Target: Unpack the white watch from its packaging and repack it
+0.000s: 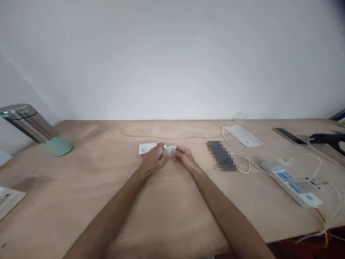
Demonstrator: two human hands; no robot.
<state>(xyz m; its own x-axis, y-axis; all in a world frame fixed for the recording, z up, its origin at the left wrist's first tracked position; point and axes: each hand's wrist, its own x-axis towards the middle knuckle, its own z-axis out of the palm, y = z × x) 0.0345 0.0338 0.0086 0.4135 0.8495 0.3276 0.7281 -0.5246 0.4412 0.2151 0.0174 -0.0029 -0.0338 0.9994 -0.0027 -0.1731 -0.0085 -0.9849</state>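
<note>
Both my hands meet at the middle of a wooden table (167, 201). My left hand (152, 160) pinches one end of a small white round item (170, 149) with a pale green centre. My right hand (185, 159) pinches its other end with curled fingers. The item hovers just above the tabletop. A small white packet (146, 148) lies flat right behind my left hand, touching or nearly touching its fingertips.
A steel bottle with a mint base (32, 129) lies at far left. A blurred dark block (221, 155), a white flat device (243, 135), a phone (289, 136), a white power strip (292, 183) with cables and a black tool (327, 138) crowd the right side. Paper (8, 201) sits at the left edge.
</note>
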